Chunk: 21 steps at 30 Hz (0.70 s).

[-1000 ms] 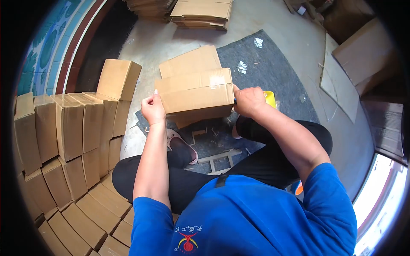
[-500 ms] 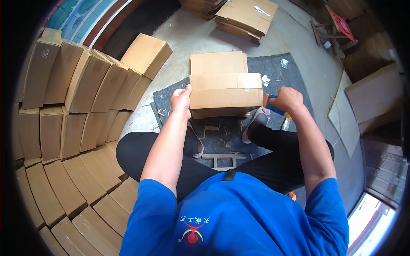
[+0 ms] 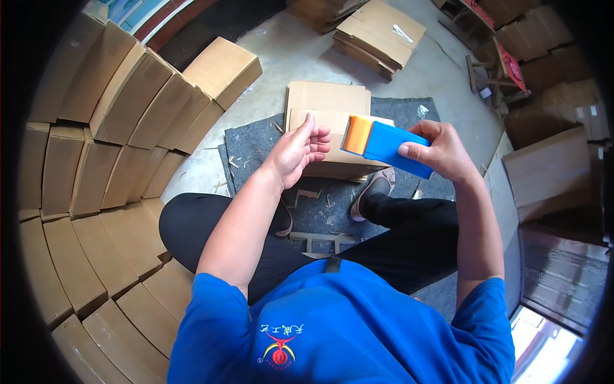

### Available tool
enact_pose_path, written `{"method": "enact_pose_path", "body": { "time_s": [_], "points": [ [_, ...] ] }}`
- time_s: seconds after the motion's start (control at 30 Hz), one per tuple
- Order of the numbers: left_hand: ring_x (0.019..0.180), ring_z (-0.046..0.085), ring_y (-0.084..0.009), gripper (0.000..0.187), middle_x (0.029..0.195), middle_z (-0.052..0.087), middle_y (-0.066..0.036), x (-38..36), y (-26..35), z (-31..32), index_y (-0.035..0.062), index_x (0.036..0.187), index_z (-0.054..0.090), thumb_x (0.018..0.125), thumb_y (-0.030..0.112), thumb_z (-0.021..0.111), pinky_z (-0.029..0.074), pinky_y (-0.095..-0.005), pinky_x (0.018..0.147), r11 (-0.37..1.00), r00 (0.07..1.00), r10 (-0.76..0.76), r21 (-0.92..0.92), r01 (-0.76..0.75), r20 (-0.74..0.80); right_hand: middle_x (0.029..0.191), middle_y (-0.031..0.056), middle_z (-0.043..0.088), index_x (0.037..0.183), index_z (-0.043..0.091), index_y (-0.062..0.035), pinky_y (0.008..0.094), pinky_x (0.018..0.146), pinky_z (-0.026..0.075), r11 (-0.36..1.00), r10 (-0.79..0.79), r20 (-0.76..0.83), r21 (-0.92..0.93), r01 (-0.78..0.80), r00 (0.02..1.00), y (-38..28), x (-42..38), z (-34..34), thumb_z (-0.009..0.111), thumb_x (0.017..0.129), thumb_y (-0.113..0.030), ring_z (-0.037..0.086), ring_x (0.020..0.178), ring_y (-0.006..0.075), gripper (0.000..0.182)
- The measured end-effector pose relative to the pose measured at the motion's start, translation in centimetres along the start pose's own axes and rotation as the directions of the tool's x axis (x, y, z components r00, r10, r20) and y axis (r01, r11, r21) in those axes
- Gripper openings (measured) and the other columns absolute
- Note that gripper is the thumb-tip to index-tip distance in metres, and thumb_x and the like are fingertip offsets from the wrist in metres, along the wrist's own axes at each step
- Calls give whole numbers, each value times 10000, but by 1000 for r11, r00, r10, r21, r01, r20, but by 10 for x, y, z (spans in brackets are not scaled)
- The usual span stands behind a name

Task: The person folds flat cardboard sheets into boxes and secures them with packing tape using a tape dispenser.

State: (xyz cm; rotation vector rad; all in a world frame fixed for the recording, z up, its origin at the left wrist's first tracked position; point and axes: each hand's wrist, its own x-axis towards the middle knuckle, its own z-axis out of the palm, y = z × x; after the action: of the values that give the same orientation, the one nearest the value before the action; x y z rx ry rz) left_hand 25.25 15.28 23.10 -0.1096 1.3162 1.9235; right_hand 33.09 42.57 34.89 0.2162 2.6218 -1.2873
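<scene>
Has the left hand (image 3: 295,152) half open over the left part of the cardboard box (image 3: 338,155), palm inward, grasping nothing; cannot tell from above whether touching it. Has the box ahead on the dark mat (image 3: 251,150), long side running left to right, nearer the left hand. Farther right, grips the tape dispenser (image 3: 393,148) in the closed right hand (image 3: 444,152), long axis slanting forward-left, orange head toward the left hand.

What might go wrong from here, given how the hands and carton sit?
The tape dispenser in the right hand points its toothed end toward the open left hand and might nick it. The left hand does not grip the carton, which could shift under pressure.
</scene>
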Motion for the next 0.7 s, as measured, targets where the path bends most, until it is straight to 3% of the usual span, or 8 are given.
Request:
{"method": "enact_pose_path", "body": {
  "time_s": [0.13,0.3,0.37,0.47,0.53,0.57,0.63,0.7],
  "points": [
    [988,566,-160,630,1089,599,-84,-7,4,14,16,1179,580,1010,589,379,457,-322,921,969,991,25,-247,8,129,811,72,666,957,702,11,294,722,520,999,-24,73,23,23,997,-5,11,14,853,673,-514,630,773,143,615],
    [989,574,-177,591,1063,615,-83,-2,-1,-2,30,1151,599,1024,559,370,455,-346,943,978,987,45,-209,-12,153,857,89,687,998,691,14,301,763,551,998,-51,100,-18,53,994,4,18,22,874,690,-445,662,815,160,582],
    [1093,591,-193,476,1135,642,-100,4,-6,-13,32,1148,605,1047,441,385,448,-369,997,912,937,-5,-382,148,351,861,80,684,1000,695,8,299,777,540,996,-66,146,68,56,987,9,22,22,869,701,-428,652,822,152,557],
    [1001,613,-195,382,1084,640,-90,-7,5,-4,36,1141,613,1035,366,452,483,-368,942,847,933,-36,-485,218,357,861,74,682,991,699,2,305,774,538,993,-32,185,121,9,982,9,27,23,859,716,-420,647,815,148,528],
    [1033,623,-200,276,1096,651,-96,-8,-2,0,45,1151,616,1020,254,491,498,-392,941,890,984,-53,-438,124,172,865,85,686,997,700,7,314,776,543,998,-12,179,64,0,984,2,30,31,852,725,-425,654,817,158,533],
    [1021,628,-188,219,1084,657,-95,-3,-15,-8,50,1155,621,1004,176,523,520,-388,911,901,980,-18,-422,101,197,868,96,689,1003,700,13,324,778,547,1000,7,166,7,-8,986,-3,31,36,846,733,-430,660,818,167,538],
    [991,640,-176,199,1087,657,-89,-1,-22,-8,44,1147,626,995,138,540,534,-355,888,955,997,-63,-288,70,34,859,92,680,1002,700,10,320,773,536,999,32,179,-37,-26,983,-10,34,47,834,737,-466,652,816,173,561],
    [733,578,-106,160,890,636,-13,11,-30,-27,43,1061,640,997,169,565,511,-274,702,985,997,-26,-172,13,-70,868,115,682,1025,698,22,335,786,537,990,53,199,-140,-25,979,-16,37,51,789,758,-550,661,839,203,638]
  ]
}}
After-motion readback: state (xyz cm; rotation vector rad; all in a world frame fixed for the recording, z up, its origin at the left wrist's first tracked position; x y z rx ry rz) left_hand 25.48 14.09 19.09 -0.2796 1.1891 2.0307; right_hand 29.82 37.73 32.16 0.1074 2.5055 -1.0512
